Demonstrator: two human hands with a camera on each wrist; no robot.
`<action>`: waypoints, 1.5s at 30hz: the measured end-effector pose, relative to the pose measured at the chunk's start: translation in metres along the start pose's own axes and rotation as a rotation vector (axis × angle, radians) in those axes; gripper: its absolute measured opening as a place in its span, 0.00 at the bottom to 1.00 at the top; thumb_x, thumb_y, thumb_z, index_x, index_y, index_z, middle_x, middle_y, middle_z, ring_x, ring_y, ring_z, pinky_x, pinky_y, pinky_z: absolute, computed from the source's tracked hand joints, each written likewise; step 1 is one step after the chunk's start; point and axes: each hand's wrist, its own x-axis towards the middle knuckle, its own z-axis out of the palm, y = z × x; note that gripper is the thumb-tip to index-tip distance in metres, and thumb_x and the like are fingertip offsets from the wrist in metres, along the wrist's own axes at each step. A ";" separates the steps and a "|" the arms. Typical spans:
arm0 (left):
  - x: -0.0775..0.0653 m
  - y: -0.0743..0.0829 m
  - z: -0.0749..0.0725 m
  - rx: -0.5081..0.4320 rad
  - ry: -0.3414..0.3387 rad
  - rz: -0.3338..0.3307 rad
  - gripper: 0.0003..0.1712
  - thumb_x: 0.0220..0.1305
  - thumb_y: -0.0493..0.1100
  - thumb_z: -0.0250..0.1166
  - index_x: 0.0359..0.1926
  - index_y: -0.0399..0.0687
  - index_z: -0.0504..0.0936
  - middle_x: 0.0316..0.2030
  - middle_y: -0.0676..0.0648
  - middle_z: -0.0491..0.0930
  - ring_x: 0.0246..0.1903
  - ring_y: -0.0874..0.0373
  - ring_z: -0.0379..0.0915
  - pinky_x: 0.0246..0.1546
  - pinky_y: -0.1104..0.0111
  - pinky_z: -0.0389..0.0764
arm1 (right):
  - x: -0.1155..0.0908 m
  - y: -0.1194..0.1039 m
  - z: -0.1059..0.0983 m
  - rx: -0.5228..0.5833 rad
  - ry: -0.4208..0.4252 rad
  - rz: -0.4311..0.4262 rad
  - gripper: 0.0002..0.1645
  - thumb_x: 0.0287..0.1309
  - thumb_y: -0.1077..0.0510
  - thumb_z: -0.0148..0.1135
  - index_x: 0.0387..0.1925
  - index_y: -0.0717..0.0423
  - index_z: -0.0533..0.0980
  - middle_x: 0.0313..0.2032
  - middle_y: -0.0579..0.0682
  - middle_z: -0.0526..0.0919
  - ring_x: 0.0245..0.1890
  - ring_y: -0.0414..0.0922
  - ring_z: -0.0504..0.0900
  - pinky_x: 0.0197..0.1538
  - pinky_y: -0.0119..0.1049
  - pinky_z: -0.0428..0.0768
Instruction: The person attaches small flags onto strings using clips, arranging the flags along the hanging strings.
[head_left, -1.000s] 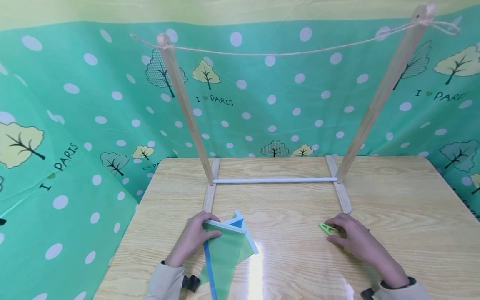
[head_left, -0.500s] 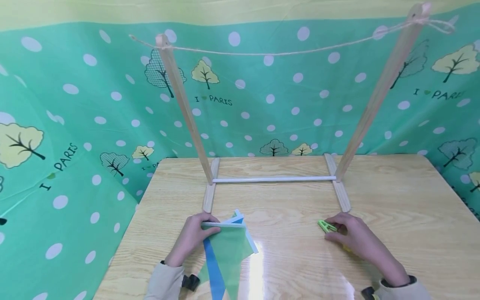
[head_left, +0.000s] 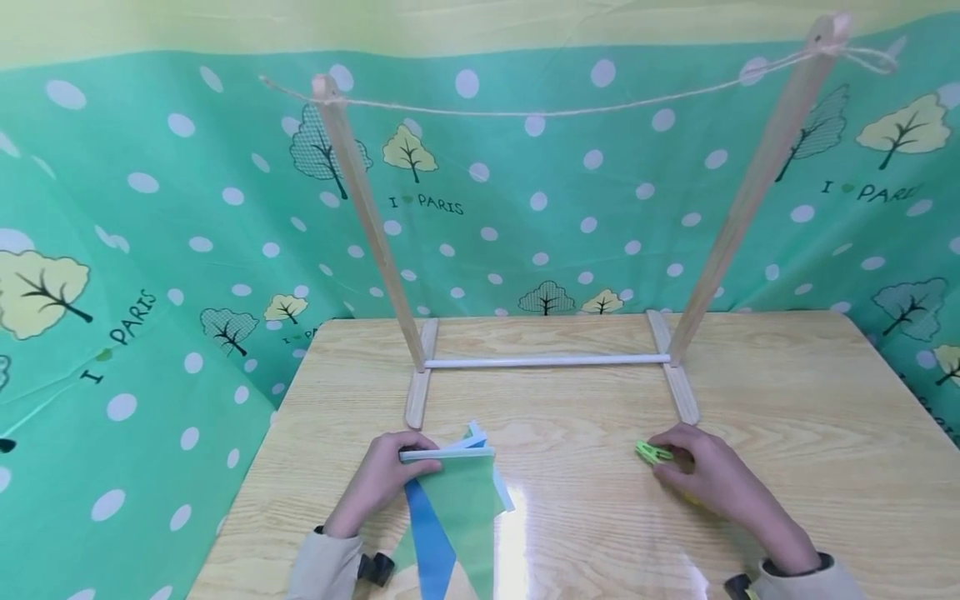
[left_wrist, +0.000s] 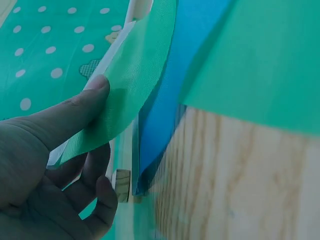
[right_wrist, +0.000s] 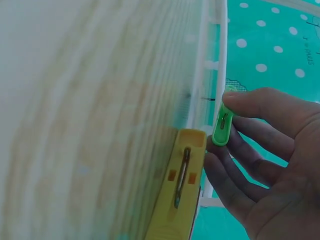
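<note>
My left hand point(head_left: 390, 471) pinches a green pennant point(head_left: 465, 492) by one end of its pale top edge, thumb on the near side. The pennant hangs down toward me over a blue pennant point(head_left: 433, 533) and more green cloth. In the left wrist view the thumb presses on the green fabric point(left_wrist: 135, 65). On the right, my right hand point(head_left: 701, 467) holds a small green clothespin point(head_left: 653, 452) between thumb and fingers. Close by that hand, a larger yellow clothespin point(right_wrist: 177, 185) lies on the table, mostly hidden by the hand in the head view.
Behind the hands stands a wooden frame with a left post point(head_left: 367, 217), a right post point(head_left: 750, 200) and a white crossbar point(head_left: 547, 361). A thin string point(head_left: 525, 112) sags between the post tops. A dotted green curtain point(head_left: 225, 167) backs the wooden table point(head_left: 570, 433).
The green pennant in my left hand has turned so that its pale edge lies level and its face spreads wider. More of the blue pennant shows. My right hand and the clothespin have barely moved.
</note>
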 end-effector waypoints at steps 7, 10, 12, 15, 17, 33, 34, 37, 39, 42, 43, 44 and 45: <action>-0.002 0.003 -0.002 -0.009 0.011 -0.010 0.11 0.55 0.44 0.75 0.39 0.48 0.88 0.39 0.51 0.86 0.36 0.59 0.79 0.34 0.73 0.78 | 0.001 -0.003 -0.001 0.013 0.021 -0.034 0.17 0.51 0.65 0.74 0.45 0.57 0.83 0.39 0.42 0.82 0.37 0.38 0.79 0.37 0.33 0.81; -0.002 0.004 -0.003 -0.016 0.017 -0.010 0.09 0.56 0.44 0.74 0.39 0.49 0.88 0.38 0.51 0.86 0.36 0.59 0.79 0.34 0.73 0.78 | 0.002 -0.003 -0.001 0.027 0.033 -0.051 0.17 0.51 0.66 0.73 0.44 0.56 0.82 0.39 0.42 0.81 0.36 0.35 0.78 0.36 0.32 0.80; -0.002 0.005 -0.003 -0.022 0.023 -0.012 0.08 0.57 0.44 0.74 0.39 0.49 0.88 0.38 0.51 0.86 0.35 0.59 0.78 0.33 0.73 0.78 | 0.002 -0.003 -0.001 0.035 0.041 -0.064 0.16 0.51 0.67 0.72 0.44 0.56 0.82 0.39 0.43 0.81 0.35 0.33 0.76 0.35 0.31 0.80; -0.002 0.006 -0.004 -0.026 0.031 -0.015 0.07 0.58 0.43 0.73 0.38 0.49 0.88 0.37 0.51 0.86 0.35 0.59 0.78 0.33 0.73 0.77 | 0.003 -0.005 -0.003 0.047 0.039 -0.063 0.16 0.52 0.68 0.72 0.43 0.55 0.82 0.39 0.44 0.81 0.34 0.31 0.75 0.34 0.30 0.80; -0.002 0.007 -0.005 -0.027 0.033 -0.013 0.07 0.59 0.44 0.72 0.39 0.49 0.88 0.37 0.51 0.86 0.35 0.60 0.78 0.33 0.73 0.78 | 0.004 -0.007 -0.005 0.059 0.021 -0.044 0.15 0.54 0.67 0.71 0.45 0.56 0.81 0.40 0.45 0.81 0.34 0.32 0.75 0.34 0.29 0.79; -0.002 0.022 -0.011 -0.012 0.079 0.047 0.06 0.59 0.45 0.72 0.38 0.52 0.89 0.35 0.54 0.87 0.35 0.62 0.81 0.35 0.72 0.79 | 0.007 -0.015 -0.016 0.070 0.043 -0.032 0.14 0.60 0.65 0.67 0.47 0.52 0.81 0.42 0.44 0.80 0.38 0.39 0.79 0.38 0.32 0.82; -0.002 0.023 -0.012 -0.009 0.087 0.052 0.06 0.59 0.45 0.72 0.38 0.52 0.89 0.35 0.54 0.87 0.35 0.62 0.81 0.36 0.72 0.79 | 0.007 -0.015 -0.017 0.069 0.059 -0.051 0.14 0.59 0.65 0.67 0.47 0.52 0.81 0.41 0.43 0.80 0.39 0.39 0.80 0.39 0.33 0.82; -0.003 0.027 -0.013 -0.004 0.115 0.061 0.05 0.58 0.45 0.73 0.37 0.55 0.89 0.34 0.56 0.87 0.34 0.63 0.81 0.35 0.72 0.79 | 0.009 -0.016 -0.017 0.068 0.114 -0.117 0.14 0.57 0.66 0.69 0.45 0.52 0.81 0.40 0.43 0.80 0.39 0.36 0.79 0.40 0.35 0.83; -0.003 0.030 -0.013 -0.007 0.124 0.056 0.05 0.57 0.45 0.74 0.36 0.57 0.89 0.34 0.58 0.87 0.35 0.63 0.81 0.35 0.71 0.79 | 0.011 -0.016 -0.018 0.064 0.151 -0.160 0.15 0.55 0.67 0.70 0.44 0.53 0.81 0.39 0.43 0.80 0.38 0.33 0.78 0.39 0.34 0.83; -0.003 0.034 -0.014 -0.022 0.130 0.038 0.05 0.57 0.45 0.74 0.36 0.59 0.89 0.33 0.59 0.87 0.35 0.63 0.81 0.36 0.71 0.79 | 0.012 -0.016 -0.018 0.066 0.191 -0.202 0.16 0.52 0.69 0.72 0.43 0.54 0.82 0.38 0.43 0.80 0.37 0.32 0.77 0.38 0.33 0.83; -0.003 0.035 -0.014 -0.028 0.130 0.034 0.05 0.56 0.45 0.75 0.35 0.60 0.89 0.34 0.59 0.87 0.35 0.63 0.81 0.36 0.71 0.79 | 0.013 -0.016 -0.018 0.068 0.197 -0.203 0.16 0.52 0.69 0.72 0.43 0.54 0.82 0.38 0.43 0.80 0.37 0.31 0.77 0.38 0.33 0.83; -0.004 0.036 -0.014 -0.031 0.131 0.032 0.05 0.56 0.45 0.75 0.35 0.60 0.89 0.34 0.59 0.87 0.35 0.63 0.80 0.36 0.71 0.79 | 0.013 -0.016 -0.019 0.066 0.200 -0.197 0.16 0.53 0.68 0.72 0.43 0.54 0.82 0.38 0.43 0.80 0.37 0.31 0.78 0.38 0.33 0.83; -0.004 0.037 -0.014 -0.032 0.133 0.032 0.05 0.56 0.45 0.75 0.35 0.59 0.89 0.34 0.58 0.87 0.35 0.63 0.81 0.36 0.71 0.79 | 0.013 -0.017 -0.019 0.063 0.203 -0.191 0.16 0.53 0.68 0.72 0.43 0.53 0.82 0.38 0.43 0.80 0.37 0.32 0.78 0.38 0.33 0.83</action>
